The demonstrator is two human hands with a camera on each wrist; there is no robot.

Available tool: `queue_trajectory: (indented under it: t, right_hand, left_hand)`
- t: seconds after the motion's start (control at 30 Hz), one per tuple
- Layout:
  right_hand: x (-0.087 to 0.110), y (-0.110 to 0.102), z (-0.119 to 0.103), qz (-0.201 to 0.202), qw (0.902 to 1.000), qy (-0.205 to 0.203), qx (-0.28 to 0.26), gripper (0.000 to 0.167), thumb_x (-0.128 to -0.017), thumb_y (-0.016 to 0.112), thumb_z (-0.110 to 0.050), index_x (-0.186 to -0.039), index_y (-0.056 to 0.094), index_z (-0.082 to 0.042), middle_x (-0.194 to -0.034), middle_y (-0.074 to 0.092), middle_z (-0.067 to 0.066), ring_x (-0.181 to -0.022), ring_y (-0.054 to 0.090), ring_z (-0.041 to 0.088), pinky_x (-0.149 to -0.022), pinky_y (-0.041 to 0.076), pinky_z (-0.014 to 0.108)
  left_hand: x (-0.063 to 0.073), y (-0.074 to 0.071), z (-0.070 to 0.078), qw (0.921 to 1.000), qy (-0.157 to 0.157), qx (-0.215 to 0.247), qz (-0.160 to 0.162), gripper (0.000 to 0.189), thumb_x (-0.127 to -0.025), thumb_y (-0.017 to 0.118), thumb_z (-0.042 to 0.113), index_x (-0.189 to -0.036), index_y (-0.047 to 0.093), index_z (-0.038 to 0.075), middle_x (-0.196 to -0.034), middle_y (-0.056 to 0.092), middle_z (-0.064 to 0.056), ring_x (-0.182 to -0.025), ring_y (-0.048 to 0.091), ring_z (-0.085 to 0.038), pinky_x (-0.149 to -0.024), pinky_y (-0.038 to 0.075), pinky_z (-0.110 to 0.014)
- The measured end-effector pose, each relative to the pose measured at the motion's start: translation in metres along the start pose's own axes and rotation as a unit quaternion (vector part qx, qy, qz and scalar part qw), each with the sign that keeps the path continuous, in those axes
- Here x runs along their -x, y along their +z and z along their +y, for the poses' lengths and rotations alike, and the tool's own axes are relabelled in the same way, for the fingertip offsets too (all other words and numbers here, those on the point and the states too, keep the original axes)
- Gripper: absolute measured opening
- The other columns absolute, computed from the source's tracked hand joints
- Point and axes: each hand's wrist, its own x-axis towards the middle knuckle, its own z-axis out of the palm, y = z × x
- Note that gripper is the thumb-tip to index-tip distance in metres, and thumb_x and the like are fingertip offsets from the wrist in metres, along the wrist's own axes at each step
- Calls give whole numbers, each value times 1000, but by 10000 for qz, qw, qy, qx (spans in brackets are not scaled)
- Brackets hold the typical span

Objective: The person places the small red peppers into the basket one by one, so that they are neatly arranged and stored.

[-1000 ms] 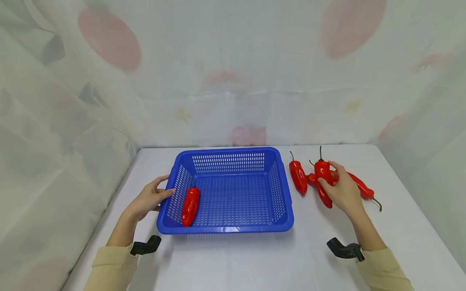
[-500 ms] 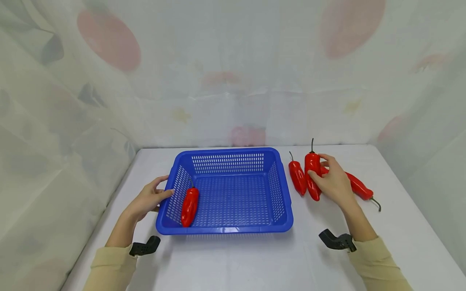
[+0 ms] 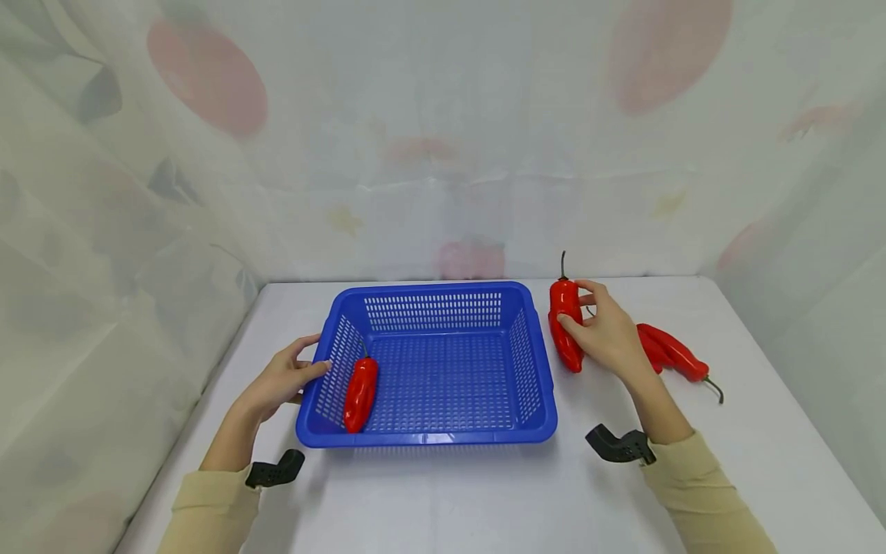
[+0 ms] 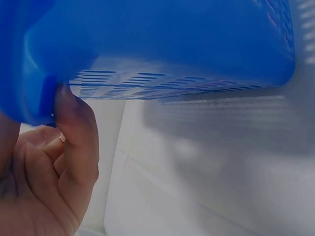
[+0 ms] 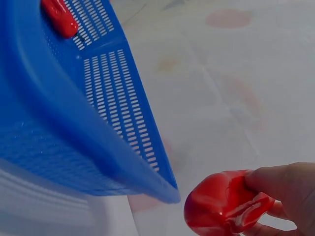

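My left hand (image 3: 277, 378) grips the left rim of a blue plastic basket (image 3: 428, 438), thumb on top and fingers beneath, as the left wrist view also shows. One red chili pepper (image 3: 361, 394) lies inside along the basket's left side. Just beyond the basket's right wall, my right hand (image 3: 609, 331) pinches a second red chili pepper (image 3: 564, 296) between thumb and fingers, its dark stem pointing away. The held pepper (image 5: 216, 204) shows end-on in the right wrist view. Behind it another pepper (image 3: 571, 355) is partly hidden.
More red peppers (image 3: 674, 354) lie together on the white table (image 3: 484, 500), right of my right hand and partly covered by it. A pale patterned sheet (image 3: 443, 154) hangs around the table's back and sides. Each wrist wears a black camera mount (image 3: 619, 445).
My right hand has carried the held pepper leftward, away from the other peppers on the right and toward the basket. The left hand and basket have stayed nearly still.
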Motion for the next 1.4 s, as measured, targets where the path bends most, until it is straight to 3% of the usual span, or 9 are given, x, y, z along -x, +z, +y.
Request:
queue_trajectory:
  t: [0.33,0.77,1.03,1.4]
  right_hand:
    - [-6,11,-21,-110,9994,-278,-201,68,-86,62,-19,-143,27,-7,-124,50,24,-88,62,34,-68,56,44]
    - [-15,27,-43,-459,9969,-482,-419,65,-85,63,-25,-140,32,-10,-121,54,19,-77,64,26,-64,56,36]
    - [-18,43,-54,-746,9945,-459,-570,64,-85,64,-24,-139,32,-10,-122,53,20,-86,64,31,-63,57,37]
    - [-24,64,-69,-1065,9883,-354,-1030,65,-85,65,-25,-139,32,-13,-124,53,18,-88,65,30,-59,57,31]
  left_hand:
    - [0,0,0,10000,-28,19,-17,73,-90,59,28,-147,16,14,-111,58,-27,-80,68,-28,-64,56,-45]
    - [0,0,-1,10000,-40,45,-29,73,-90,59,28,-147,15,14,-110,59,-27,-79,68,-28,-64,56,-45]
    - [-2,0,0,10000,-49,25,-15,74,-90,60,29,-147,16,14,-111,58,-28,-80,68,-28,-64,56,-44]
    - [-2,-1,2,10000,-71,18,-26,72,-91,58,27,-147,15,14,-110,58,-28,-79,68,-28,-64,56,-44]
